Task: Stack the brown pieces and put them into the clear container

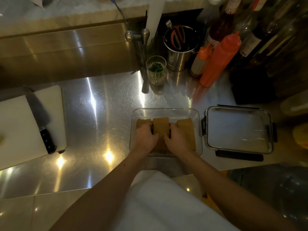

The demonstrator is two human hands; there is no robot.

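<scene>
Three brown stacks (pixel 160 125) sit in the clear container (pixel 166 111), long axes running away from the person, side by side left to right. Both hands are inside it, flanking the middle stack: left hand (pixel 145 136) on its left face, right hand (pixel 176 137) on its right, fingers curled and pressed in, a narrow two-sided clamp. Stack lies dead ahead between the hands, neither arm clearly nearer. Outer stacks touch or nearly touch the knuckles, so there's little room to spread the fingers. My guess: middle stack is being seated or squared; release should go straight up. Lid (pixel 239 130) waits just right of the container, nearer the right hand.
</scene>
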